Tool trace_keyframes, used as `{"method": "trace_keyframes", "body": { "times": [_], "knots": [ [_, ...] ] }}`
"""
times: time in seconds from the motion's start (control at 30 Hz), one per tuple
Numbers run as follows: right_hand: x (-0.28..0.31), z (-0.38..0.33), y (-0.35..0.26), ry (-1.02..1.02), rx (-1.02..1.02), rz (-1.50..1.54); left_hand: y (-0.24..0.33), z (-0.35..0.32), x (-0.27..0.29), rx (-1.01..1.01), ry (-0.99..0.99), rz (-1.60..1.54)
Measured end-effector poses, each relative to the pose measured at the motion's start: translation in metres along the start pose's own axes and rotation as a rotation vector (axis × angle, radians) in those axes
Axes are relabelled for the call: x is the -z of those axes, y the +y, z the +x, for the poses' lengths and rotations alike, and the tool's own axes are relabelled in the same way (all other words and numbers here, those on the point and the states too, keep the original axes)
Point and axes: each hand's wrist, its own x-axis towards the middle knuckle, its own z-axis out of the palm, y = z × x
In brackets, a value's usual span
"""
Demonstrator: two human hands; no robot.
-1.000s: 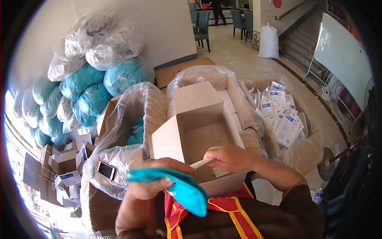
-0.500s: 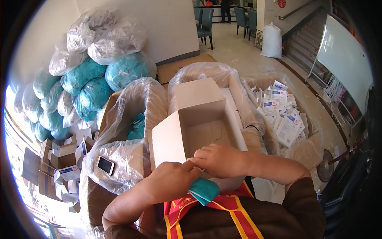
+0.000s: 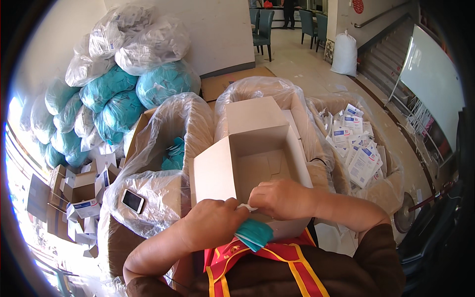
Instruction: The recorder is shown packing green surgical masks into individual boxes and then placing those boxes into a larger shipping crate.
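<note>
Near the front edge of an open cardboard box (image 3: 260, 158), my hands meet with their fingers closed. From beneath my left hand (image 3: 216, 223) a folded teal sheet-like piece (image 3: 254, 234) sticks out, its pale edges showing. My right hand (image 3: 281, 199) pinches one end of a small white strip (image 3: 245, 207), which spans the narrow gap to my left fingers. Whether the strip is joined to the teal piece is hidden by my hands. The box's inside shows bare brown cardboard, with its flaps folded outward.
At left stands a plastic-lined box (image 3: 200, 123) with teal pieces (image 3: 174, 154); a phone (image 3: 133, 201) lies on plastic before it. White packets (image 3: 363, 161) fill a lined box at right. Stuffed bags (image 3: 118, 109) pile against the wall, above small opened cartons (image 3: 84, 200).
My right hand has moved slightly right, away from my left, and the white strip now shows between them. The view has shifted a little, so the surroundings sit slightly further right.
</note>
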Motion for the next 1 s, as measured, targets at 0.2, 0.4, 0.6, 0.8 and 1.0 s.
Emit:
{"method": "trace_keyframes", "body": {
  "times": [0.2, 0.4, 0.6, 0.8, 1.0],
  "knots": [
    [0.005, 0.012, -0.005, -0.181, -0.242, 0.364, -0.003, -0.001, -0.001, -0.036, -0.015, -0.029],
    [-0.008, 0.013, 0.003, -0.376, -0.232, 0.234, -0.005, -0.002, 0.0, -0.055, -0.04, -0.044],
    [-0.007, 0.011, 0.007, -0.332, -0.295, 0.341, -0.006, -0.004, -0.001, -0.01, -0.026, -0.043],
    [-0.003, 0.007, 0.008, -0.172, -0.269, 0.386, -0.01, -0.009, -0.003, -0.006, 0.002, -0.023],
    [0.01, -0.003, 0.001, -0.153, -0.178, 0.125, -0.016, -0.022, -0.005, 0.005, 0.088, -0.047]
  ]
}}
